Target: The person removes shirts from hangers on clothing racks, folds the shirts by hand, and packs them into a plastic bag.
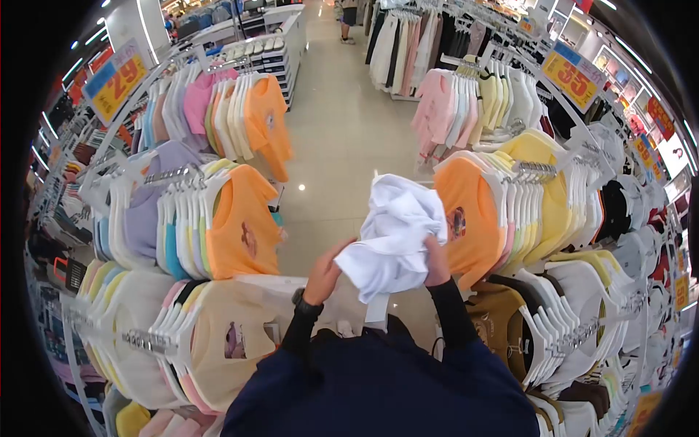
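Note:
A bunched white garment (397, 237) is held up in front of my body, between my two hands. My left hand (325, 274) grips its lower left edge, with a dark watch on that wrist. On the other side, my right hand (437, 262) is closed on the garment's right edge, and its fingers are partly hidden by the cloth. A white tag (376, 312) hangs below the fabric. The garment's exact kind cannot be made out because it is crumpled.
Racks of hanging shirts flank me: an orange shirt (244, 226) on the left, another orange shirt (470, 218) close by my right hand. A beige shirt (231, 335) hangs at lower left. A tiled aisle (338, 109) runs ahead, with a person (348, 22) far off.

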The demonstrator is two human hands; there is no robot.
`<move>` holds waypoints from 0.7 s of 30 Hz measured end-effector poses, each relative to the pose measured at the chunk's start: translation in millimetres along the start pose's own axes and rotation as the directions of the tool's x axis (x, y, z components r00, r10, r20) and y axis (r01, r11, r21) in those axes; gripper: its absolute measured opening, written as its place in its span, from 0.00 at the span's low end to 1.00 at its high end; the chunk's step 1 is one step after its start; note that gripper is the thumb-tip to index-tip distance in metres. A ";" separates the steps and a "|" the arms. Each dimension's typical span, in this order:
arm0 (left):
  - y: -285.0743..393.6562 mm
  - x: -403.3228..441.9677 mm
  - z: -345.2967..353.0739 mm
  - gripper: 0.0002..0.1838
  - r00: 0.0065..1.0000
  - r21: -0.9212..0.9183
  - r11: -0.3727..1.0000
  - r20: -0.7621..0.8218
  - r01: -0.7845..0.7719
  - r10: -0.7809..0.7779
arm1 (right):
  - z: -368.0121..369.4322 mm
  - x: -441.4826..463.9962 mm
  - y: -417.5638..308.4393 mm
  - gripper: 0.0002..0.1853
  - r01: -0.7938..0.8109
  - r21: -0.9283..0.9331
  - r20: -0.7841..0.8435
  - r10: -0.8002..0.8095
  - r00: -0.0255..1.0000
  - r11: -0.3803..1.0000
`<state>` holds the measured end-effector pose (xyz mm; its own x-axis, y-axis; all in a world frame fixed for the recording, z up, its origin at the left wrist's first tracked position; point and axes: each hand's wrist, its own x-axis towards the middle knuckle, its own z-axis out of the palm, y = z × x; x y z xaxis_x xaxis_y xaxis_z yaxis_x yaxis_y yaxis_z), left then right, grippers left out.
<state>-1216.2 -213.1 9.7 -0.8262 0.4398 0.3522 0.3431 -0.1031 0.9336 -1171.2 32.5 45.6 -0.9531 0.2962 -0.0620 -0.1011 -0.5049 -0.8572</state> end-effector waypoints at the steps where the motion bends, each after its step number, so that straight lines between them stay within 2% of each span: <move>1: 6.5 28.7 -2.0 0.22 0.997 -0.034 0.997 0.034 0.073 -0.071 | 11.3 18.1 2.4 0.24 0.008 -0.049 0.039 -0.006 0.999 0.999; 2: 14.9 56.9 -2.7 0.24 0.987 -0.065 0.987 0.073 0.145 -0.140 | 20.0 38.0 5.1 0.24 0.019 -0.096 0.078 -0.012 0.997 0.995; 3: 14.4 83.8 -3.7 0.26 0.972 -0.091 0.972 0.117 0.216 -0.205 | 24.5 59.0 10.2 0.25 0.031 -0.127 0.052 -0.024 0.998 0.991; 5: -15.6 130.8 -3.6 0.31 0.977 -0.201 0.960 0.127 0.195 -0.171 | 22.7 101.6 22.5 0.26 0.050 -0.190 -0.005 -0.052 0.999 0.980; 6: -28.7 155.4 -4.8 0.33 0.980 -0.254 0.950 0.132 0.180 -0.151 | 19.5 127.0 24.9 0.27 0.006 -0.126 -0.028 -0.009 1.000 0.992; 7: -36.4 177.7 -7.3 0.30 0.966 -0.284 0.933 0.192 0.221 -0.171 | 15.3 152.8 26.9 0.27 -0.037 -0.058 -0.050 0.034 0.998 0.998; 8: -48.5 194.7 -8.6 0.28 0.946 -0.392 0.865 0.204 0.314 -0.251 | 9.2 177.8 29.7 0.28 -0.079 0.012 -0.070 0.080 0.994 0.997; 9: -62.2 212.4 -10.6 0.26 0.918 -0.489 0.777 0.225 0.396 -0.327 | 4.6 203.7 32.5 0.30 -0.076 0.064 -0.015 0.078 0.997 0.995; 11: -92.4 251.4 -10.1 0.21 0.855 -0.664 0.548 0.317 0.509 -0.411 | -2.6 247.3 34.2 0.33 -0.177 0.267 0.114 0.151 0.982 0.947; 13: -142.5 283.2 -8.5 0.22 0.799 -0.577 0.574 0.270 0.581 -0.537 | -9.7 303.5 46.7 0.37 -0.351 0.434 0.311 0.228 0.923 0.830; 14: -155.9 302.2 -13.5 0.22 0.770 -0.530 0.587 0.230 0.612 -0.596 | 1.7 322.2 42.2 0.37 -0.422 0.446 0.381 0.260 0.887 0.789; 15: -155.7 319.9 -17.9 0.23 0.779 -0.544 0.586 0.230 0.600 -0.584 | -1.5 345.7 57.9 0.38 -0.393 0.415 0.288 0.291 0.912 0.821; 16: -154.3 337.6 -19.4 0.23 0.785 -0.556 0.583 0.236 0.592 -0.573 | 15.5 351.9 47.7 0.35 -0.473 0.476 0.314 0.360 0.879 0.741; 17: -155.0 358.5 -22.7 0.24 0.791 -0.569 0.578 0.245 0.585 -0.560 | 20.6 368.1 46.5 0.35 -0.512 0.464 0.337 0.391 0.857 0.723; 20: -162.5 409.2 -37.7 0.29 0.813 -0.363 0.728 0.225 0.582 -0.538 | 25.3 425.0 57.7 0.35 -0.578 0.414 0.366 0.453 0.813 0.703; 21: -160.5 426.8 -43.6 0.34 0.801 -0.329 0.731 0.216 0.598 -0.558 | 24.6 446.6 62.2 0.35 -0.582 0.398 0.367 0.459 0.809 0.709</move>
<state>-1643.4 -47.7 13.0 -0.7570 0.6024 -0.2531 -0.3898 -0.1056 0.9148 -1610.2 113.4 -22.9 -0.9223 -0.2897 -0.2558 0.3700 -0.8529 -0.3683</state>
